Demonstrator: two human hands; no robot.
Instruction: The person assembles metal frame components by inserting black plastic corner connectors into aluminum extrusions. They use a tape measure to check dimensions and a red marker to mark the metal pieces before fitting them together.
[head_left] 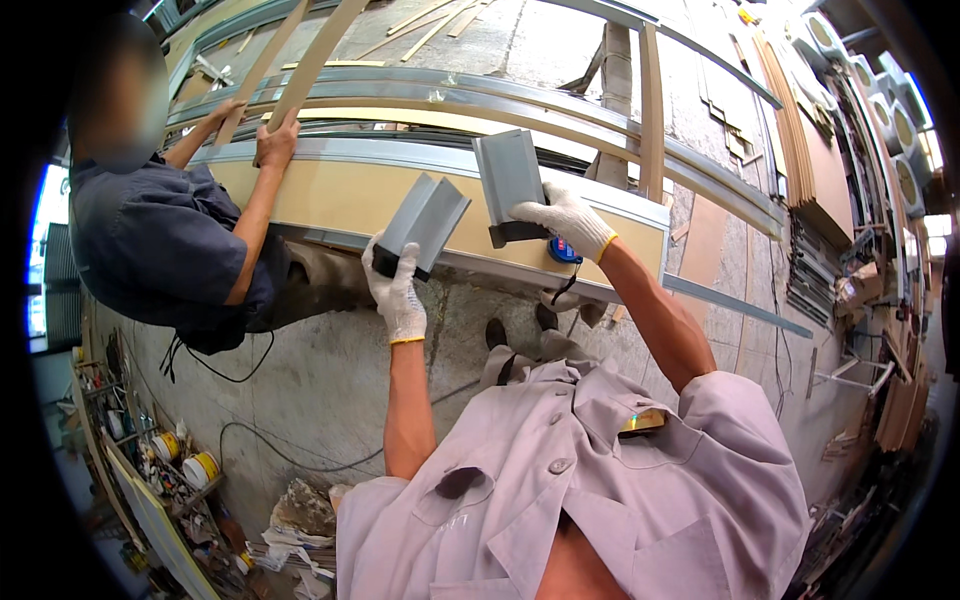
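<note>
My left hand (pixel 398 290), in a white knit glove with a yellow cuff, is closed round the lower end of a short grey metal channel piece (pixel 424 222). Up and to the right, my right hand (pixel 566 219), gloved the same way, grips a second grey channel piece (pixel 508 178) by its side. Both pieces are tilted and held apart above a long bench with a tan top (pixel 345 190) and grey metal edges. Each piece has a dark lower end. Just below my right hand, a blue tape measure (pixel 563 250) sits at the bench's near edge.
At the left, a co-worker (pixel 170 240) in dark clothes holds long brown strips (pixel 310 65) with both hands. Long metal rails (pixel 480 95) run behind the bench. Brown boards (pixel 790 130) lean at the right. A black cable (pixel 290 458) lies on the concrete floor; tubs (pixel 201 468) stand lower left.
</note>
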